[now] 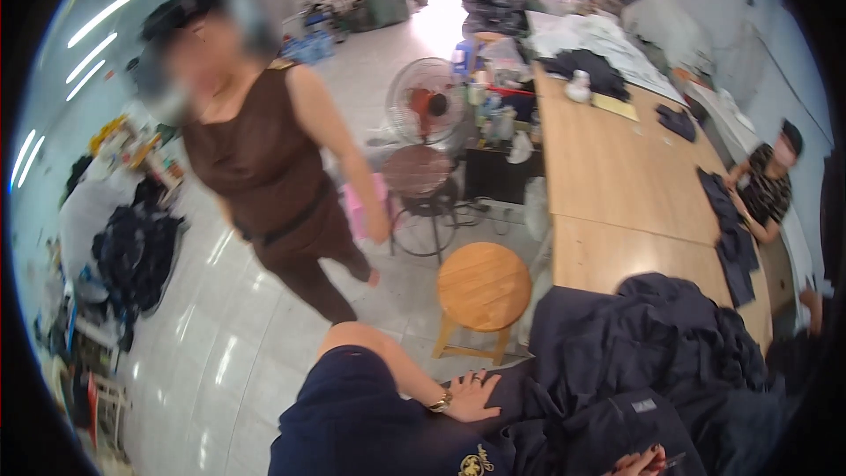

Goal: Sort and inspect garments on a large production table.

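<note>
My left hand (474, 398) lies flat with fingers spread on dark navy cloth (515, 392), a watch at its wrist. Low at the picture's bottom edge, my right hand (641, 461) is partly cut off. Its fingers are bent, and a small dark thing (675, 460) shows beside the fingertips; its kind is too unclear to tell. Around both hands spreads a heap of navy garments (648, 335), crumpled over the near end of the table. A pale label (644, 405) shows on the garment just above my right hand.
A person in brown (264, 150) stands at the left, near a wooden stool (484, 286). Behind are a fan (426, 104) and a round dark stool (417, 170). Another person (765, 185) handles dark cloth across the long wooden table (617, 176). Cloth piles (137, 251) line the left wall.
</note>
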Tool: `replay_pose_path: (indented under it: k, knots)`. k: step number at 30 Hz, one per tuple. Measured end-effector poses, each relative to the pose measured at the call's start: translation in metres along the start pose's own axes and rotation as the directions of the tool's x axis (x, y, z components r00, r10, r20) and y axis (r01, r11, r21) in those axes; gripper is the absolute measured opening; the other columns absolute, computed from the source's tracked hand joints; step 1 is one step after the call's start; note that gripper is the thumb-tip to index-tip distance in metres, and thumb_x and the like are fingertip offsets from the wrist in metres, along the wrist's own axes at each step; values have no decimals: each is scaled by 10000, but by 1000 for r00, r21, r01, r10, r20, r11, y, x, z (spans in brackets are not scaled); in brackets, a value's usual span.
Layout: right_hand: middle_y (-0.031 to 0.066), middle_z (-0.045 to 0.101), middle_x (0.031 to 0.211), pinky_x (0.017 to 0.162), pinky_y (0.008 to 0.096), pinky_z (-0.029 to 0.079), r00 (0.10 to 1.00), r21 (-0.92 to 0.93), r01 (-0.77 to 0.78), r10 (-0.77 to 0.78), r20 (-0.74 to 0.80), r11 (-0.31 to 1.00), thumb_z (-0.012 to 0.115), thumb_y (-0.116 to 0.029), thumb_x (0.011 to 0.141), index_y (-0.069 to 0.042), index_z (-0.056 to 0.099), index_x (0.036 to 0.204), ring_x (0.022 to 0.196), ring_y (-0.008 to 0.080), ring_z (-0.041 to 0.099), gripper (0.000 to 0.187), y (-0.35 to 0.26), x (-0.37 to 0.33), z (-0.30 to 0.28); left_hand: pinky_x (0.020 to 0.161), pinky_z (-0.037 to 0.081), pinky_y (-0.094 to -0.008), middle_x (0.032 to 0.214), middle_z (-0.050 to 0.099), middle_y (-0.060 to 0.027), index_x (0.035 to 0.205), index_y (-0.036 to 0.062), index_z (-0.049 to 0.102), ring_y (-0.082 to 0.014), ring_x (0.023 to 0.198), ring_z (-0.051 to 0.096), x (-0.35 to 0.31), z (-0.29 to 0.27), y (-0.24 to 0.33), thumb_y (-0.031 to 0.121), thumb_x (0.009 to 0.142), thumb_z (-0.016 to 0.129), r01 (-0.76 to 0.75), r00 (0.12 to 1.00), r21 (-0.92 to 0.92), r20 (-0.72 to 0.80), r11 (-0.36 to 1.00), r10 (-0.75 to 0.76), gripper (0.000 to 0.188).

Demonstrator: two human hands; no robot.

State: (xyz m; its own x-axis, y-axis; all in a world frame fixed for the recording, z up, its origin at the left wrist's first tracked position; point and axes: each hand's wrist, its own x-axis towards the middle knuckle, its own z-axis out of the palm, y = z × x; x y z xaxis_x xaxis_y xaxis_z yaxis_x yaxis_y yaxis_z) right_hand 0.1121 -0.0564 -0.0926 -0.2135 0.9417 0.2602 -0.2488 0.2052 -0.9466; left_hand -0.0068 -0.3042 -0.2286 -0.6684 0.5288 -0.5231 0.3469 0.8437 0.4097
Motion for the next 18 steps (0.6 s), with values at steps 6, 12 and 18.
replay_pose_path:
  k: [6, 12, 18]
  knots:
    - [-34, 502, 714, 383, 163, 224, 991, 79, -103, 109, -81, 992, 585, -81, 893, -67, 549, 893, 441, -5, 323, 39, 4, 0, 0, 942, 351, -583, 1411, 283, -217, 1416, 97, 198, -395, 1246, 357, 7, -7, -23, 644, 757, 535, -38, 999, -100, -5, 994, 38, 921]
    - [-43, 443, 603, 363, 185, 242, 992, 79, -60, 68, -107, 995, 584, -85, 897, -57, 537, 877, 397, 16, 322, 58, 0, 2, -22, 1052, 309, -354, 1391, 315, -257, 1427, -12, 106, -334, 1285, 357, 32, -29, -52, 627, 729, 631, -163, 933, -394, 236, 905, 271, 1082]
    - [-68, 447, 588, 381, 169, 224, 988, 123, -108, 120, -97, 987, 605, -87, 886, -54, 548, 843, 418, -9, 324, 78, -4, -4, -20, 1044, 321, -366, 1366, 353, -267, 1436, 5, 43, -342, 1258, 398, 34, -24, -57, 640, 736, 618, -133, 935, -393, 254, 910, 247, 1106]
